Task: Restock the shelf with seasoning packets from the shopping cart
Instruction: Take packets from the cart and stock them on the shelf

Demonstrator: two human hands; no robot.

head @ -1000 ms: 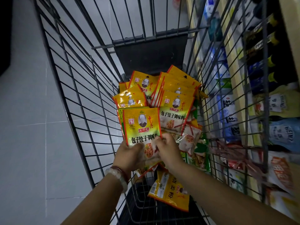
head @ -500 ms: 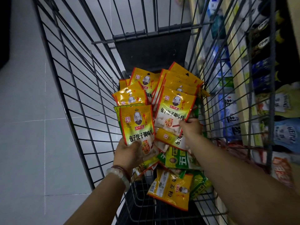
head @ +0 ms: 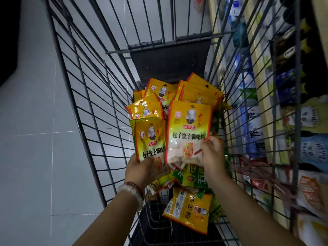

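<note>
My left hand (head: pixel 140 168) grips the bottom of a small stack of yellow packets (head: pixel 150 139), thumb across the front; my right hand (head: pixel 211 153) pinches the lower right corner of another yellow packet (head: pixel 188 134) just beside it — both held up inside the wire cart (head: pixel 85 96). Beyond my fingers more yellow packets (head: pixel 195 91) lean together; below my wrists lie green and yellow ones (head: pixel 188 212). The shelf (head: pixel 266 107) stands right of my right hand.

Pale grey tiled floor (head: pixel 35 139) (dim light); dark object (head: pixel 7 38) at far left.
</note>
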